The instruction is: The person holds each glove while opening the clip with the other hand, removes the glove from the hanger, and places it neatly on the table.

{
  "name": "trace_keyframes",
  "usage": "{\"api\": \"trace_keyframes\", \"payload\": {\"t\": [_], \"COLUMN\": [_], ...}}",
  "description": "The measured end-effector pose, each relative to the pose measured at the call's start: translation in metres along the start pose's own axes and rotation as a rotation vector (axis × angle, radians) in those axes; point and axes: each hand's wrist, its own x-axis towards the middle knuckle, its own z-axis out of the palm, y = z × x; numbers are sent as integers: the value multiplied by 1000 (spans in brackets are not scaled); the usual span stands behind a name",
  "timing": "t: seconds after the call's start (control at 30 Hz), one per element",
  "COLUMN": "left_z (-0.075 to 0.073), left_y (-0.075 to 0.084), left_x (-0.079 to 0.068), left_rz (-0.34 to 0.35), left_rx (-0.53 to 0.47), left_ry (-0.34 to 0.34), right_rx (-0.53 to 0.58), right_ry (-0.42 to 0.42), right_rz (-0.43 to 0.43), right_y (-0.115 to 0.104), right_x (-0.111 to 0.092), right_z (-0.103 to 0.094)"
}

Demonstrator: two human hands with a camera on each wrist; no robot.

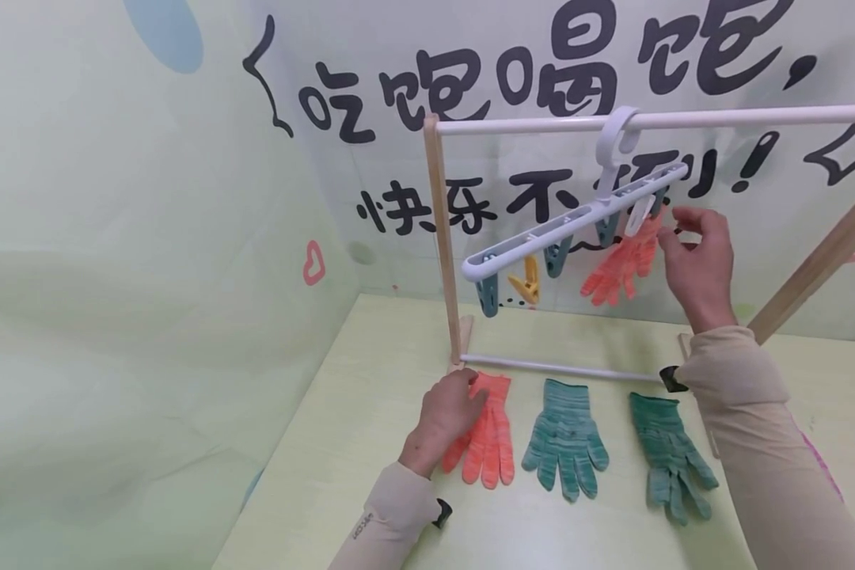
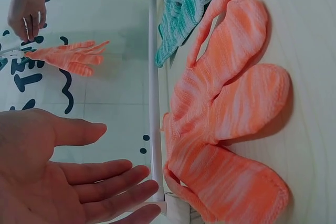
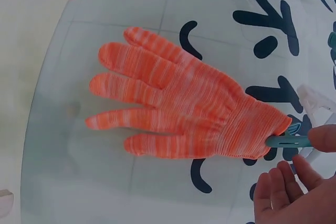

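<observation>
An orange knit glove (image 3: 178, 98) hangs by its cuff from a teal clothespin (image 3: 289, 141) on a white clip hanger (image 1: 577, 226). Beside that clothespin is my right hand (image 1: 701, 261), with thumb and fingers apart; the thumb overlaps the clip's end in the right wrist view. On the table, a second orange glove (image 1: 497, 435) lies with its fingers toward me. My left hand (image 2: 58, 177) is over its cuff side, fingers relaxed and nothing gripped. Part of this glove is hidden under the hand in the head view.
The hanger hooks over the white rail (image 1: 727, 119) of a wooden-post rack (image 1: 439, 237). More clips hang along it, including a yellow clothespin (image 1: 530, 281). A light green glove (image 1: 566, 439) and a darker green glove (image 1: 670, 451) lie on the table (image 1: 541, 530).
</observation>
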Motion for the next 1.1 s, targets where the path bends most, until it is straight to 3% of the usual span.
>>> {"api": "trace_keyframes", "payload": {"t": [0.47, 0.67, 0.83, 1.0, 1.1], "left_z": [1, 1, 1, -1, -2], "left_y": [5, 17, 39, 74, 95], "left_x": [0, 9, 22, 41, 54], "left_rz": [18, 88, 170, 310, 346], "left_rx": [-55, -46, -26, -54, -100], "left_ry": [56, 98, 125, 206, 233], "right_rx": [-44, -56, -60, -59, -53], "right_ry": [-62, -89, -85, -84, -100], "right_rz": [-48, -50, -61, -57, -49], "right_y": [-2, -3, -3, -4, -4], "right_x": [13, 17, 19, 20, 20], "right_z": [-4, -6, -6, -5, -4]}}
